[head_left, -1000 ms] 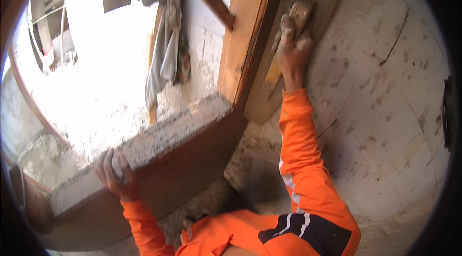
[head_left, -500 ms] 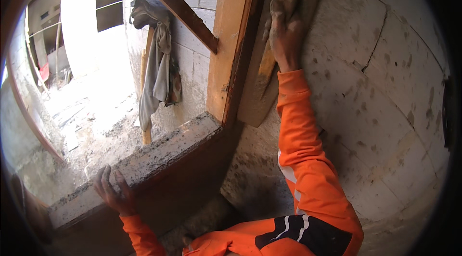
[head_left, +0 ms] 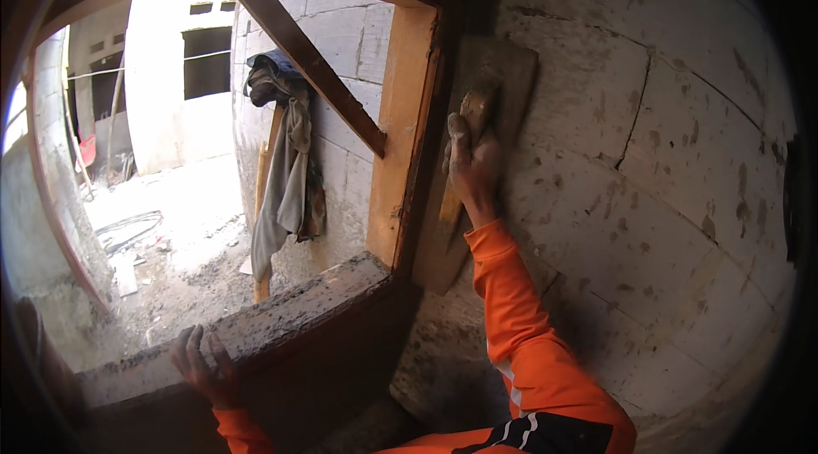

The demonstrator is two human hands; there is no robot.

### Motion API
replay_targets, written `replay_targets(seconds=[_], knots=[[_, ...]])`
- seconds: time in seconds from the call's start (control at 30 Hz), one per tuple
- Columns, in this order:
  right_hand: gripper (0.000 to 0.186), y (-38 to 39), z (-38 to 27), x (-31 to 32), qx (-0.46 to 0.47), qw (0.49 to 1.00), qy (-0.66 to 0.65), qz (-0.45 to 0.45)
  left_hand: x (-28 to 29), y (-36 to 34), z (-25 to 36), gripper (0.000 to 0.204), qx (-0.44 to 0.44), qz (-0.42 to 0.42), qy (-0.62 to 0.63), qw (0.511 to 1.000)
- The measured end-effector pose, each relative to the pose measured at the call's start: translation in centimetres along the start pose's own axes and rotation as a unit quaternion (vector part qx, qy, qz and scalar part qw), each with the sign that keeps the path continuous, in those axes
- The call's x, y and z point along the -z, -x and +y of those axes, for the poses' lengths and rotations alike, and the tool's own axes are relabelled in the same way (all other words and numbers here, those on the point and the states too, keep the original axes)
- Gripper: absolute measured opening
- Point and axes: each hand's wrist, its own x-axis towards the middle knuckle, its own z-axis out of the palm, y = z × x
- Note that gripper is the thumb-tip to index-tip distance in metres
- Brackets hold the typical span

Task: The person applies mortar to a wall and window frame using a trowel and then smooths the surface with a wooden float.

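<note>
- Wall (head_left: 665,164) of pale blocks fills the right side, spotted with dark smears and crossed by dark joints (one of them runs steeply between two blocks).
- Window frame (head_left: 400,130) of brown wood stands left of that wall, its near post upright, opening onto a bright yard (head_left: 200,262) and a far white building (head_left: 158,104).
- Sill (head_left: 285,313), rough and gritty on top, runs along the near side of the opening, from the left to the foot of the post.
- Orange sleeve (head_left: 537,335) with white and black patches covers the right arm, which reaches far along the wall.
- Board (head_left: 434,245), long and flat, lies along the wall just right of the window frame, tilted slightly (whether its whole face touches the wall, I cannot tell).
- Wooden brace (head_left: 315,75) slants across the opening down to the post.
- Grey cloth (head_left: 291,164) hangs over a stick (head_left: 262,283) outside, beyond the sill.
- Right hand (head_left: 473,164) is clamped on the board's handle (head_left: 479,104), its fingers wrapped around it.
- Left hand (head_left: 204,364) rests on the sill's near edge, fingers slightly apart and bent, grasping nothing.
</note>
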Motion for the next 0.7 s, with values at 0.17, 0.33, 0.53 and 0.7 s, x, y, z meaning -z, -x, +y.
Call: replay_targets(seconds=[0.17, 0.33, 0.53, 0.7], knots=[[0.044, -3.2, -2.7, 0.8, 0.005, 0.994, 0.107, -0.018, -0.3, 0.2, 0.2, 0.020, -0.009, -0.014, 0.000, 1.000], [0.034, 2.5, -2.1, 5.6, -0.011, 0.999, -0.018, 0.032, -0.4, -0.1, 0.4, 0.018, -0.015, -0.010, -0.024, 1.000], [0.013, 8.0, -1.1, 10.2, -0.077, 0.985, -0.147, 0.043, -0.6, -0.3, 0.7, 0.015, -0.035, -0.020, -0.056, 0.998], [0.015, 10.1, 1.1, 9.6, -0.145, 0.976, -0.152, 0.058, -1.0, -0.5, 0.7, 0.013, -0.045, -0.022, -0.090, 0.995]])
